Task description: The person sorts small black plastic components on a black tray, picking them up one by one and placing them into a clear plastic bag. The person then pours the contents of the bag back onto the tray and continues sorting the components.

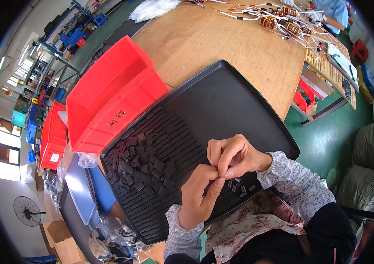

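Over the near right part of a large black tray (pixel 257 103), my two hands meet fingertip to fingertip. My left hand (pixel 201 189) is pinched closed, and my right hand (pixel 235 156) is pinched closed against it. Whatever sits between the fingertips is too small and covered to make out. Just below my right hand, several small dark cylinders (pixel 239 188) with shiny ends lie on the tray. To the left, small flat black pieces (pixel 145 165) are heaped loosely on top of neat rows of similar black pieces (pixel 176 132).
A red plastic bin (pixel 116 94) rests against the tray's left edge, with another red bin (pixel 54 136) beyond. Wound coils with white leads (pixel 279 20) lie at the wooden table's (pixel 187 44) far end, near another person (pixel 332 15). Blue panels (pixel 85 189) stand at left.
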Demonstrator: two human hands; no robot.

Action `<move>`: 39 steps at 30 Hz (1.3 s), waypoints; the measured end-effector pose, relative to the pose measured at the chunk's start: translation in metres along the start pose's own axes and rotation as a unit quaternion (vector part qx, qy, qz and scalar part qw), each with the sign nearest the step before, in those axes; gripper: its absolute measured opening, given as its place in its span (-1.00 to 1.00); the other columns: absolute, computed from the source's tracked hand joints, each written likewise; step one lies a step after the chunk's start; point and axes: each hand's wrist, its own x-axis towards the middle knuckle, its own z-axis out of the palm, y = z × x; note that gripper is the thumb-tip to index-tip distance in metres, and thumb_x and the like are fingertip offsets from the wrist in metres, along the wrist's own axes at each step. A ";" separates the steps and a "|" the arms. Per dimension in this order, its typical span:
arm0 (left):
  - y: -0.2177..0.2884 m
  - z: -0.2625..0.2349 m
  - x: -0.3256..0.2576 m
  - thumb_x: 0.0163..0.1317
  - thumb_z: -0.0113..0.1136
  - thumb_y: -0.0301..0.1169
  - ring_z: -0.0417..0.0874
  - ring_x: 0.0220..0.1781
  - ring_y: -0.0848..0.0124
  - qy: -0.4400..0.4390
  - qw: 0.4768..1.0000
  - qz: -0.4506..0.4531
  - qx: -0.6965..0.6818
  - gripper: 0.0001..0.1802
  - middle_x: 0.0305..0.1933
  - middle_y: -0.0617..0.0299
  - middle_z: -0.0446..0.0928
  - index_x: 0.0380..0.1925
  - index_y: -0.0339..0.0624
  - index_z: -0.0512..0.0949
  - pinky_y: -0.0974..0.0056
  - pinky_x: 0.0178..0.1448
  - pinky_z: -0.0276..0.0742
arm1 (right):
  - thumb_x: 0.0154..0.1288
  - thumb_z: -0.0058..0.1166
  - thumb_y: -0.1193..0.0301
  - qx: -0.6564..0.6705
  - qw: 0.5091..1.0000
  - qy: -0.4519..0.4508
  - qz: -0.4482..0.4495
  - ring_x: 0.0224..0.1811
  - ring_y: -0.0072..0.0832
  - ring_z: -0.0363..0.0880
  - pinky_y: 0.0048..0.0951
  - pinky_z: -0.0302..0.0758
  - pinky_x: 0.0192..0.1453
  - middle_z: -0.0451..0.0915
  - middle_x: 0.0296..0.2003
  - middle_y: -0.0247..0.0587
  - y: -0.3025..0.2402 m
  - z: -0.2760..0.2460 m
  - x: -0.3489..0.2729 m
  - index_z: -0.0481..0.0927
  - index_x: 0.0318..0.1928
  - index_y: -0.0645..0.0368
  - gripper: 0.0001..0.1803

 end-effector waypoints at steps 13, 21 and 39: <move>0.003 0.000 0.003 0.25 0.21 -0.57 0.56 -0.32 0.21 0.008 0.998 0.045 0.047 -0.93 -0.33 0.07 0.55 -0.30 -0.34 0.53 0.28 -0.23 0.47 | 0.11 0.34 0.59 0.010 1.000 0.000 0.012 -0.18 -0.50 0.44 -0.48 0.39 -0.10 0.56 -0.29 -0.23 0.002 -0.001 -0.001 0.75 -0.29 0.24 -0.88; 0.004 0.002 0.004 0.23 0.19 -0.59 0.59 -0.33 0.24 0.016 0.989 0.069 0.130 -0.96 -0.36 0.09 0.57 -0.35 -0.33 0.52 0.28 -0.20 0.49 | 0.23 0.28 0.46 0.043 0.997 0.003 0.056 -0.20 -0.56 0.42 -0.51 0.39 -0.12 0.47 -0.24 -0.26 0.012 -0.004 -0.006 0.68 -0.32 0.24 -0.91; 0.005 0.002 0.005 0.19 0.23 -0.55 0.55 -0.43 0.19 0.026 0.978 0.101 0.181 -0.91 -0.46 0.10 0.51 -0.41 -0.31 0.50 0.23 -0.36 0.44 | 0.21 0.28 0.51 0.068 0.996 0.006 0.064 -0.17 -0.51 0.43 -0.50 0.41 -0.09 0.45 -0.25 -0.25 0.018 -0.001 -0.006 0.68 -0.35 0.26 -0.93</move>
